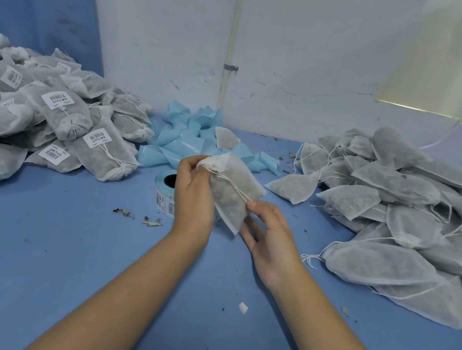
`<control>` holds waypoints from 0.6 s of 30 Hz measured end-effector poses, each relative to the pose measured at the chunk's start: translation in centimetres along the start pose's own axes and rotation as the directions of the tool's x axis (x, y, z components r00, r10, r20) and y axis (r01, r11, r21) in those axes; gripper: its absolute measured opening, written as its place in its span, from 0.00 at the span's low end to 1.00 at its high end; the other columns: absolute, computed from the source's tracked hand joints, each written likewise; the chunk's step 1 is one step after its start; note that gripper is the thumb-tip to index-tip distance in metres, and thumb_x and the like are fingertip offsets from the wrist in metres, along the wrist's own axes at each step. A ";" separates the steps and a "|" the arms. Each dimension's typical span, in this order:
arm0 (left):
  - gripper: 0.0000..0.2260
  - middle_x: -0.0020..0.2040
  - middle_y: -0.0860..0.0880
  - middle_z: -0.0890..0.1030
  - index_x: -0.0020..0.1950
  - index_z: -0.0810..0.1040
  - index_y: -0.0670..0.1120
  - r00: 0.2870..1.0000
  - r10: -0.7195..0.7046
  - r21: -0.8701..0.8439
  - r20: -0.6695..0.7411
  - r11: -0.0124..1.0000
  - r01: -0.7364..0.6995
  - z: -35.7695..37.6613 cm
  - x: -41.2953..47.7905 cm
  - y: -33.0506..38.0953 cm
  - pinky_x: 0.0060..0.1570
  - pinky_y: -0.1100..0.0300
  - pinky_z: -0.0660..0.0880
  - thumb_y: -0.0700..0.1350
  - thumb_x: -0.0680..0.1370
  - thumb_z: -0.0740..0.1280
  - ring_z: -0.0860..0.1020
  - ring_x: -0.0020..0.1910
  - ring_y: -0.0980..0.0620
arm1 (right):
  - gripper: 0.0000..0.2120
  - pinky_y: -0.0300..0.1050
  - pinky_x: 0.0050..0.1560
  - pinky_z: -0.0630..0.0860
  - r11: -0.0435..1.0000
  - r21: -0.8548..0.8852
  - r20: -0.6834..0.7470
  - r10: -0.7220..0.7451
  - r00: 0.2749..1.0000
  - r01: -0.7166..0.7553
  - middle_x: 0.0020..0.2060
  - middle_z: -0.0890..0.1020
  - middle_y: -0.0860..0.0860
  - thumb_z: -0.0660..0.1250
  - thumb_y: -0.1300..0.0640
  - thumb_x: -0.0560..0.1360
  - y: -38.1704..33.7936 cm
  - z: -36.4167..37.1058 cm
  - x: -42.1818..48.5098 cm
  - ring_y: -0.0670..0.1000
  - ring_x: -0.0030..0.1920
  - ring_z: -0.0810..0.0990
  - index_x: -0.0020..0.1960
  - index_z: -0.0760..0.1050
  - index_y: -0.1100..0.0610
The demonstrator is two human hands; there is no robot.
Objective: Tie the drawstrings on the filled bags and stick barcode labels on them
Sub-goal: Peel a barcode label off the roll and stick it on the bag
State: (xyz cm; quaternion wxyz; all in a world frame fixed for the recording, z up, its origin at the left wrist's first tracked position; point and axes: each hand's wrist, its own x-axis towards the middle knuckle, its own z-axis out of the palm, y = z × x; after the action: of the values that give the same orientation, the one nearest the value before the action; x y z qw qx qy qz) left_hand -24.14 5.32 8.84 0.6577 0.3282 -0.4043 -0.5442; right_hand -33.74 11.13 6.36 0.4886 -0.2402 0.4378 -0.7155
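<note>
Your hands hold one filled bag (230, 201) off the worktop (64, 255) between them. Your left hand (196, 190) pinches its gathered mouth. Your right hand (271, 239) pinches the drawstring (236, 189) near its end between thumb and forefinger, with the other fingers spread loosely under the bag's lower edge. That split looks deliberate: with the neck held fast, the cord has something to pull against, and the raised bag leaves you room to loop a knot.

No label shows on this bag, so it appears to be at the tying step. The label roll (162, 199) stands just behind your left wrist, partly hidden by it, probably kept that close so the sticker follows straight after the knot.

The piles suggest a flow across you. The loose-stringed, unlabelled bags (397, 204) lie to the right of your right hand, and the tied, barcoded bags (53, 120) well to the left of your left. Peeled blue backing strips (193, 140) are heaped beyond both hands, out of the way.
</note>
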 end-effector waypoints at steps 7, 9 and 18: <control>0.10 0.33 0.54 0.81 0.43 0.77 0.47 0.985 -0.133 -0.182 0.112 0.972 0.152 -0.6 0.5 0.1 0.35 0.65 0.76 0.38 0.77 0.57 0.79 0.34 0.57 | 0.07 0.44 0.46 0.81 0.998 0.056 0.009 0.038 0.999 -0.039 0.34 0.83 0.48 0.67 0.64 0.74 0.5 0.7 -0.1 0.50 0.40 0.82 0.39 0.73 0.56; 0.10 0.38 0.51 0.81 0.47 0.77 0.44 0.976 -0.122 -0.189 0.181 0.970 0.156 -0.9 0.2 -0.2 0.38 0.64 0.76 0.37 0.74 0.57 0.79 0.38 0.55 | 0.07 0.44 0.45 0.82 0.996 0.077 -0.007 0.038 0.999 -0.037 0.35 0.83 0.49 0.66 0.64 0.75 0.7 0.6 -0.1 0.50 0.42 0.82 0.40 0.72 0.57; 0.11 0.45 0.51 0.79 0.51 0.71 0.47 0.973 0.032 0.121 0.230 0.991 -0.061 -0.4 -1.4 -1.6 0.39 0.71 0.74 0.38 0.75 0.70 0.79 0.39 0.64 | 0.07 0.44 0.46 0.82 0.990 0.142 -0.015 0.016 1.000 -0.014 0.37 0.84 0.52 0.67 0.65 0.75 0.8 0.6 0.0 0.51 0.42 0.83 0.40 0.74 0.58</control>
State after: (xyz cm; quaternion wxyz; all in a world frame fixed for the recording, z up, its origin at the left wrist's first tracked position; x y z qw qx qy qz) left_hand -24.61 6.37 7.05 0.5974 0.2953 -0.5185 -0.5358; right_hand -32.87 10.79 6.00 0.5063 -0.1954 0.3916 -0.7431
